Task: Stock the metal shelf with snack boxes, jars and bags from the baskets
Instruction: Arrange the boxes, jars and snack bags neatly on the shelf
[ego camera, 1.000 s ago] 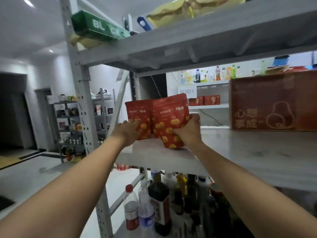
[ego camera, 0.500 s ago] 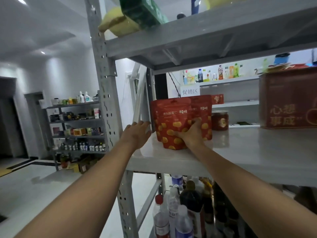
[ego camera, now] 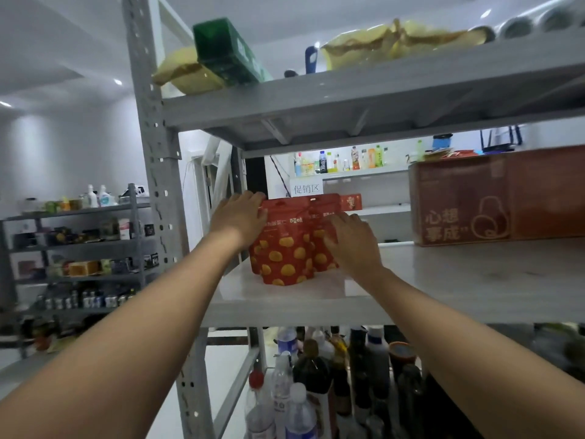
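Note:
Two red snack bags (ego camera: 285,248) with yellow spots stand upright side by side at the left end of the middle board of the grey metal shelf (ego camera: 443,280). My left hand (ego camera: 239,217) lies with straight fingers against the upper left edge of the front bag. My right hand (ego camera: 351,239) lies flat, fingers spread, against the front of the right bag and hides most of it. Neither hand curls round a bag.
A large red-brown carton (ego camera: 500,198) stands at the right of the same board. Yellow bags (ego camera: 395,39) and a green box (ego camera: 228,49) lie on the top board. Several bottles (ego camera: 304,391) fill the board below. Another stocked rack (ego camera: 79,248) stands far left.
The bags went from being held up at the shelf edge to standing on the board. My left hand rose to the front bag's top; my right hand let go and now lies flat.

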